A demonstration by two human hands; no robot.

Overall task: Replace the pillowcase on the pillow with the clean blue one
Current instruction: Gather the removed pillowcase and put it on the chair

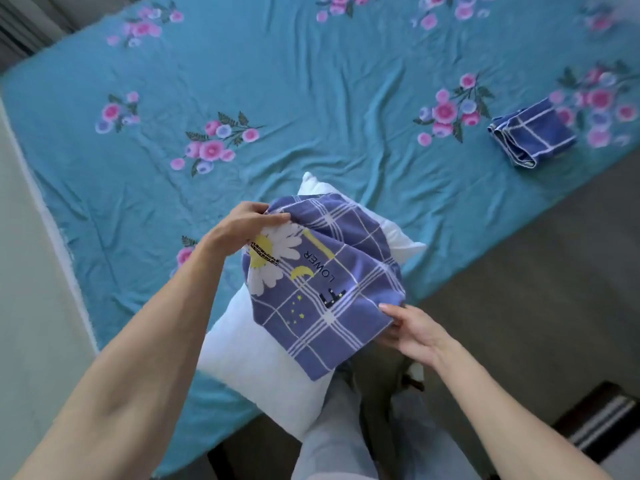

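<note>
With the left hand (242, 223) pinching the top of the case (325, 282) draped over the bare pillow (256, 368) at the bed (311, 98) edge, and the right hand (412, 330) gripping its lower corner, find the opening and spread it wide before sleeving.

Soft, even daylight fills the scene, bright without harsh glare; the teal floral bedsheet (311, 98) reads clearly, its wrinkles marked by gentle shading; shadows are faint and diffuse, deepest on the floor (519, 271) beside the bed; the wide-angle lens bends the bed's edges and stretches the forearms near the bottom corners; the picture is slightly soft overall, with the flower prints toward the top and right edges smeared and blurred.
</note>
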